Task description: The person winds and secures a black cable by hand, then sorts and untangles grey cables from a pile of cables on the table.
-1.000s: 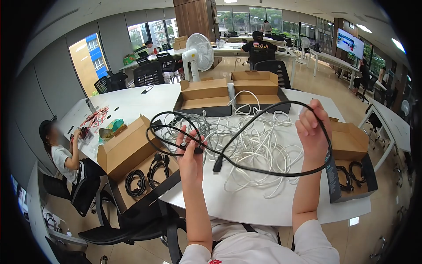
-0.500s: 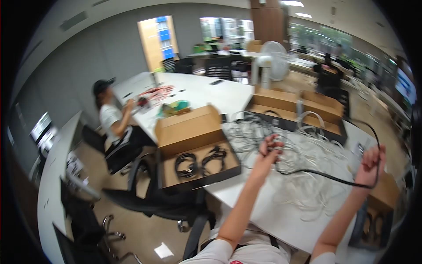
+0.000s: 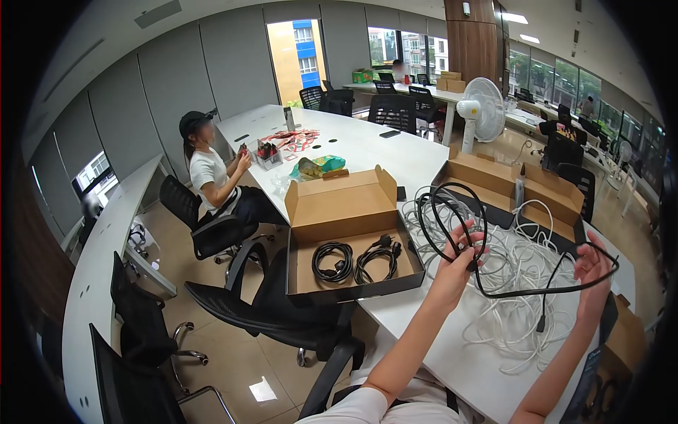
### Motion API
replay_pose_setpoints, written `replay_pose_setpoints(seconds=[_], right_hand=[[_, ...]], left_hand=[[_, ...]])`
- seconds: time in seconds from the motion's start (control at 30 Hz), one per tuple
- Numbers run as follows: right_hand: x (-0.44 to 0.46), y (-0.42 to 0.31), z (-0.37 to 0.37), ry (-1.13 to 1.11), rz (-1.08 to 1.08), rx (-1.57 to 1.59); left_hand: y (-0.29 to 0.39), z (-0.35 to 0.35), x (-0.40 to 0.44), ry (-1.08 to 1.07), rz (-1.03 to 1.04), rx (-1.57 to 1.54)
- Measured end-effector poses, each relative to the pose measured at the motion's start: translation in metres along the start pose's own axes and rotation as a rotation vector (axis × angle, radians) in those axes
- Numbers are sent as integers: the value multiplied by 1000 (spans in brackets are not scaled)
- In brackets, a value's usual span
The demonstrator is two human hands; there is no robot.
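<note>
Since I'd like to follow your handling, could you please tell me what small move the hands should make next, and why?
I'd suggest the right hand guide its length of black cable toward the left hand, probably as another loop: the left hand holds loops, while a slack span runs between the hands and a connector dangles.

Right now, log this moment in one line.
left hand: gripping looped black cable; right hand: touching same cable; table: tangled white cables; open cardboard box: two coiled black cables
</note>
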State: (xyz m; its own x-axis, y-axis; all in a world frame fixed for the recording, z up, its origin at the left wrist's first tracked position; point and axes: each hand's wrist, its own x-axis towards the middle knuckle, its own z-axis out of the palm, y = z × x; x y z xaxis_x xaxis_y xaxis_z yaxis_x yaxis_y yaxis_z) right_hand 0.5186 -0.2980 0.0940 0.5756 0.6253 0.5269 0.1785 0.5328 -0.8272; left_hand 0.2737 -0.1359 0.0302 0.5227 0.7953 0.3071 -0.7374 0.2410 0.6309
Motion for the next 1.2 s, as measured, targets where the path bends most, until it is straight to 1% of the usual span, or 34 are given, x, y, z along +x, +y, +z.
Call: replay_pose_setpoints(seconds=[0.07,0.1,0.2,0.23,0.33,0.37,0.47,0.5,0.6,0.63,0.73,0.8,0.9,0.97,1.07,1.2], right_hand=[[-8,-8,31,70,35,4],[-8,-5,29,-7,23,-82],[-18,1,46,-38,-126,-241],[-22,3,55,17,-169,-274],[-38,-14,52,17,102,-671],[-45,-16,60,111,17,-747],[-58,-41,63,38,109,-716],[-59,-42,56,-2,96,-644],[-65,-59,48,-134,15,-391],[-64,-54,46,-163,-99,-235],[-66,-54,13,-477,10,147],[-66,-52,-2,-601,-18,251],[-63,-54,-15,-768,18,175],[-60,-61,-10,-796,55,7],[-69,-70,21,-648,58,-151],[-64,-75,38,-728,48,-303]], left_hand=[[-3,-4,2,8,-24,-21],[-5,-7,4,3,-34,-23],[-10,-6,6,21,-51,-4],[-11,-5,6,32,-55,14],[-13,-2,7,50,-67,47],[-13,-3,8,51,-72,51],[-14,-4,9,64,-70,53],[-14,-5,9,70,-65,51],[-18,-13,14,75,-41,59],[-17,-11,13,85,-30,62],[-23,-19,19,104,-10,60],[-22,-18,19,94,-10,123],[-15,-7,13,69,-20,237],[-17,-5,11,32,-16,285],[-19,-4,10,-4,-12,317],[-18,-1,8,13,-30,307]])
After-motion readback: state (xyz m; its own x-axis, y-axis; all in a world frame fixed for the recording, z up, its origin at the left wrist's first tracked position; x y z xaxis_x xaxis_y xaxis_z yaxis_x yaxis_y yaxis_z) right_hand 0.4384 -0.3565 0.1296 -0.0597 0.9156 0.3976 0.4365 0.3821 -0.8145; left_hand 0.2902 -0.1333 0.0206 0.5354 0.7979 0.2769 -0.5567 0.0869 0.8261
